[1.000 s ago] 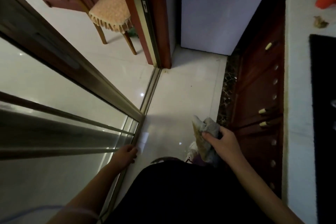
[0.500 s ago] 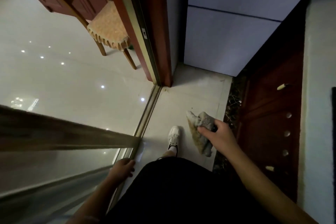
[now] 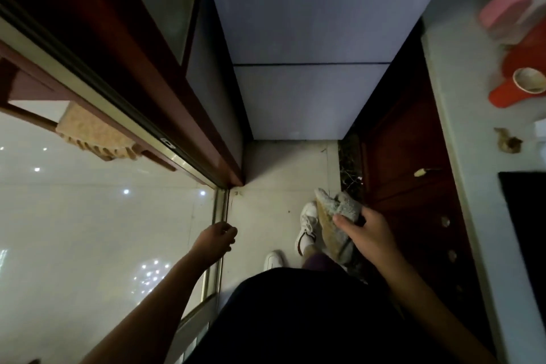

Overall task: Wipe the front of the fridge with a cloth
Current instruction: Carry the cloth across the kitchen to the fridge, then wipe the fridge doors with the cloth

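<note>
The white fridge (image 3: 307,38) stands straight ahead, its front split by a dark seam into an upper and a lower door. My right hand (image 3: 367,230) is closed around a crumpled grey and tan cloth (image 3: 335,217), held low over the floor well short of the fridge. My left hand (image 3: 215,241) hangs by the sliding door track with its fingers loosely curled and nothing in it. Both of my white shoes show on the pale floor tiles below.
A glass sliding door with a metal frame (image 3: 118,103) runs along the left. Dark red cabinets (image 3: 413,186) with small knobs line the right under a pale counter (image 3: 466,127). A red cup (image 3: 520,86) and a pink item (image 3: 499,9) sit on the counter.
I have stepped forward, so the fridge now looms much larger and closer. My left hand has come off the sliding door edge. The cloth stays in my right hand.
</note>
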`<action>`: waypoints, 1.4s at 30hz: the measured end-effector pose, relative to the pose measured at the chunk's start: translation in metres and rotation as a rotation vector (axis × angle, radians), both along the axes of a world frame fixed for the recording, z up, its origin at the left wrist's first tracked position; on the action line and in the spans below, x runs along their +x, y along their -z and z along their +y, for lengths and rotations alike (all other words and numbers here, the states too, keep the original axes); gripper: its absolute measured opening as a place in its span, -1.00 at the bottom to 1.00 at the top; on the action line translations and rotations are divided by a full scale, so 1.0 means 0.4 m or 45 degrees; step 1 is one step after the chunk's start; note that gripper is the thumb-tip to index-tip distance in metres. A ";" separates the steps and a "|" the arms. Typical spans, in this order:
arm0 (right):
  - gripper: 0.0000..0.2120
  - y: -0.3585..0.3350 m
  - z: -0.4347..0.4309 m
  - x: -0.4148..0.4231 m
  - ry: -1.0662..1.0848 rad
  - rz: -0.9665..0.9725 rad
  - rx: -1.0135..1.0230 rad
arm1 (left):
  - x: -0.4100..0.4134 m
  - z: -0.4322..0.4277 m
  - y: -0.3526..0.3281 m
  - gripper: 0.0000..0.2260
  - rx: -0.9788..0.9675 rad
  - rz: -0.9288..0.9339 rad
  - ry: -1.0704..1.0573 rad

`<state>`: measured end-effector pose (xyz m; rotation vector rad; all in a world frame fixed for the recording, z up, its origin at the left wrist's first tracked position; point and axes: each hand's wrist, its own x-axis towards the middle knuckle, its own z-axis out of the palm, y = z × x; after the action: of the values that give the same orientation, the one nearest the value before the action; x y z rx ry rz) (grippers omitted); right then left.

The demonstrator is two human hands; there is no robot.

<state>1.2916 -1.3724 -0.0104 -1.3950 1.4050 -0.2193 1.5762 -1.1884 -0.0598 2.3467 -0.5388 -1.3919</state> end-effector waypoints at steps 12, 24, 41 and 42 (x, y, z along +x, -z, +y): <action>-0.71 0.033 -0.445 0.335 -0.390 -0.021 0.095 | 0.149 -0.149 0.004 -0.81 0.182 -0.040 -0.364; -0.85 -0.064 -0.611 0.552 -0.354 -0.170 -0.025 | 0.327 -0.479 -0.097 -0.75 -0.027 -0.169 0.000; -0.73 -0.897 -0.906 0.620 -0.284 -0.596 -0.846 | 0.442 -0.975 -0.809 -0.70 -1.195 -0.827 0.197; -0.72 -0.954 -0.914 0.629 -0.297 -0.620 -0.906 | 0.448 -0.986 -0.853 -0.68 -1.248 -0.886 0.176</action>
<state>1.5433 -1.7381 0.3713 -1.8946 0.7648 -0.9049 1.7555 -1.5827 0.2813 1.8635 -1.2349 -0.1426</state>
